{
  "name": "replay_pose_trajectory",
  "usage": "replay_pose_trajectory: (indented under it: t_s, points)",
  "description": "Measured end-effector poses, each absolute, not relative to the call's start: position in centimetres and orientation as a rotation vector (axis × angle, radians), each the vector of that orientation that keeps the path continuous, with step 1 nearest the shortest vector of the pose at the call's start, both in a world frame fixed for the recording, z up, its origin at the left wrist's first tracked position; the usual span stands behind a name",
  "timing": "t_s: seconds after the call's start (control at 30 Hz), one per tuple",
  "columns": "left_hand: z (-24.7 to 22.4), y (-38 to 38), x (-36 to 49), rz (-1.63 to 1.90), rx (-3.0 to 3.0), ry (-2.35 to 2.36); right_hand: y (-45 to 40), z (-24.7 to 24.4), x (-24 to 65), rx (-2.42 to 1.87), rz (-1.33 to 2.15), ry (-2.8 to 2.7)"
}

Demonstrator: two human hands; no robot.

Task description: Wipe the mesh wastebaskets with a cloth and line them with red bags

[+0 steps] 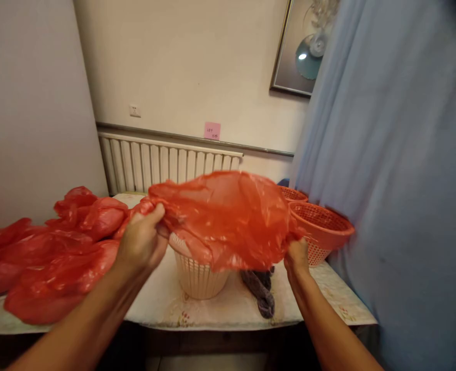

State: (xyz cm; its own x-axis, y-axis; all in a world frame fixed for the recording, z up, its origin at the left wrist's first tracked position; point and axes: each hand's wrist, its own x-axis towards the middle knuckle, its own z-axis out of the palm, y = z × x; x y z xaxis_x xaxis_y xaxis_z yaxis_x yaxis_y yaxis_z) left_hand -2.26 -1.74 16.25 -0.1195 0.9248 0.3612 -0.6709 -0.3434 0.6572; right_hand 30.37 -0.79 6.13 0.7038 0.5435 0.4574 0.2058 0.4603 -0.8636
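A red plastic bag (228, 216) is stretched sideways in the air between my two hands. My left hand (142, 239) is closed on its left end, the thumb pressed on top. At the other end my right hand (297, 255) grips a bunched part of the bag. Below and behind the bag stands a white slatted plastic basket (200, 281) on the table, its top mostly covered from sight. Just right of the basket lies a dark grey knitted item (262, 296), perhaps a sock, partly hidden by the bag.
Several filled red plastic bags (65, 263) are heaped on the left of the table (154, 309). Two red perforated baskets, the nearer basket (316, 226) larger in view, stand at the right beside a blue curtain (398, 170). Behind is a radiator (166, 159).
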Motion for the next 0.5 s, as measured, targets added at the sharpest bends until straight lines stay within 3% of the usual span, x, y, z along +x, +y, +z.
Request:
replay_pose_trajectory:
  t_s: [0.13, 0.33, 0.5]
  points:
    - [19.5, 2.2, -4.2, 1.795, 1.002, 0.461, 1.4, 7.7, 30.5, -1.188, -0.006, -1.152]
    - [20.1, 6.1, -5.8, 1.782, 1.067, 0.613, 5.4, 11.1, 25.7, -1.092, -0.150, -1.532]
    - [17.7, 8.2, -5.8, 1.663, 1.066, 0.736, 8.8, 10.5, 22.3, -1.226, 0.097, -1.915]
